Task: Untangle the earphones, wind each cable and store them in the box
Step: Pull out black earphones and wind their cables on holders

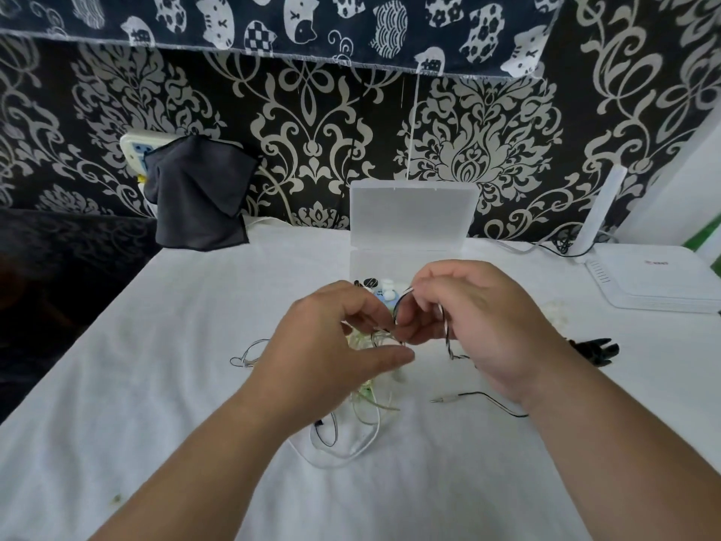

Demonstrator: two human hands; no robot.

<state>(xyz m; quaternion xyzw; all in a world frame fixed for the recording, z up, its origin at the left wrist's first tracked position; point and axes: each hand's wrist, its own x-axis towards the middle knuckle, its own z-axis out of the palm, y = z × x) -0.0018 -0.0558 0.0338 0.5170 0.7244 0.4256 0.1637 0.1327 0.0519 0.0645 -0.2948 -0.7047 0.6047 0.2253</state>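
Setting: a white-clothed worktop (pixel 195 384) against a black-and-cream damask wall (pixel 312 130); a dark cloth (pixel 199 197) hangs at 10 o'clock.
Left hand (pixel 331 345): fingers curled in on strands of the earphone tangle (pixel 366 400), thumb stretched toward 3 o'clock.
Earphone tangle: heaped on the worktop directly under both hands, with pale loops trailing to 6 o'clock and a thin one to 9 o'clock.
Box (pixel 409 212): at 12 o'clock just beyond the hands, lid stood open, small items inside (what they are I cannot tell).
Right hand (pixel 480 318): fingertips pinch a loop of the twisted cable (pixel 448 337), nearly touching the left hand.
Twisted cable: black-and-white, dropping from the pinch toward 5 o'clock; a black lead ending in a jack plug (pixel 439 400) lies at 4 o'clock, running roughly 3-to-9.
Key relation: the knot sits between the hands, so drawing them apart along 9–3 looks the likely move; the right hand is nearer the free plug.
Room: open cloth at 9 and 6 o'clock; a black clip (pixel 597 351) and a router (pixel 655 283) crowd 3 and 2 o'clock.
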